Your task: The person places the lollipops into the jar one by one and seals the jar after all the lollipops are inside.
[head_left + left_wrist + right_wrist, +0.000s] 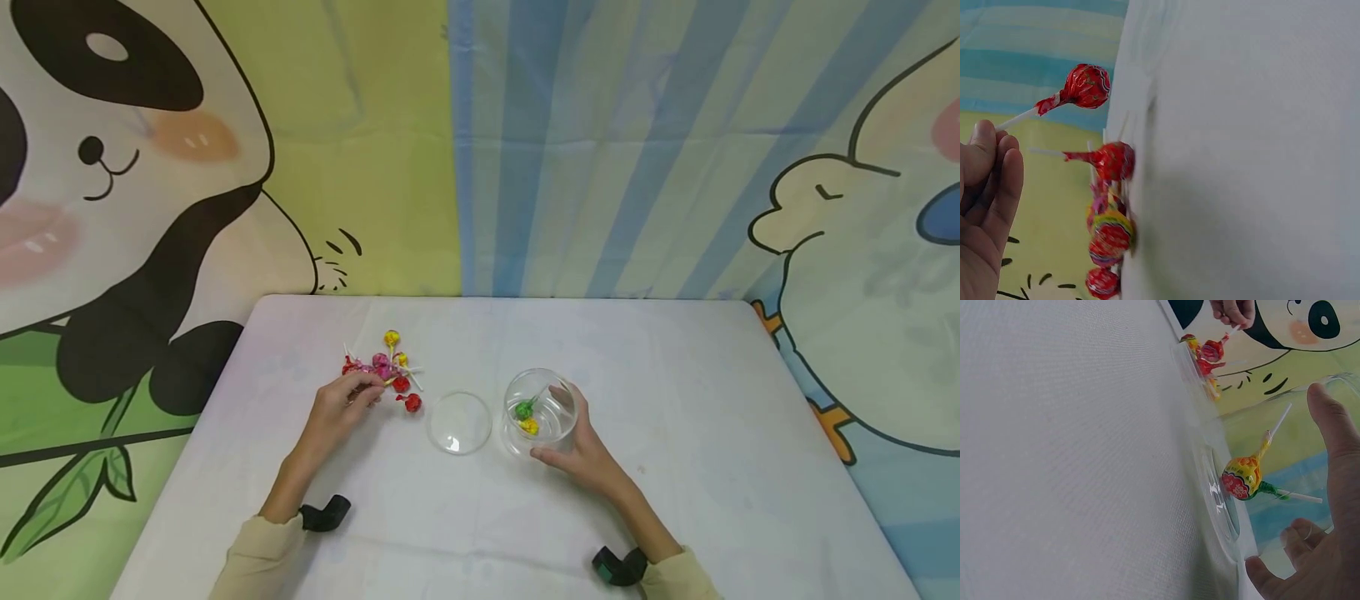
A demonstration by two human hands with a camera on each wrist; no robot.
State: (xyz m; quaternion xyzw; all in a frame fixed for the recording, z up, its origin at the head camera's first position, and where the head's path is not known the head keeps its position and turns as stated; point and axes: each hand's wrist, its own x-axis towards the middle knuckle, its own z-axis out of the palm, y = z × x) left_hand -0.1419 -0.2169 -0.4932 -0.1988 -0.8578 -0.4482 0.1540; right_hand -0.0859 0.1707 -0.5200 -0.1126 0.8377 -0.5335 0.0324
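My left hand pinches the white stick of a red-wrapped lollipop, held up beside a small pile of lollipops. Its round head points away from the fingertips in the left wrist view. My right hand grips a clear jar round its side, thumb and fingers apart on the wall. Inside lie a green lollipop and a yellow lollipop, with sticks slanting up. The jar's mouth is uncovered. A round clear lid lies flat on the table, left of the jar.
The pile holds several lollipops, among them a pink one and a yellow one. A loose red lollipop lies at its near right. The white table reaches back to a printed cloth backdrop.
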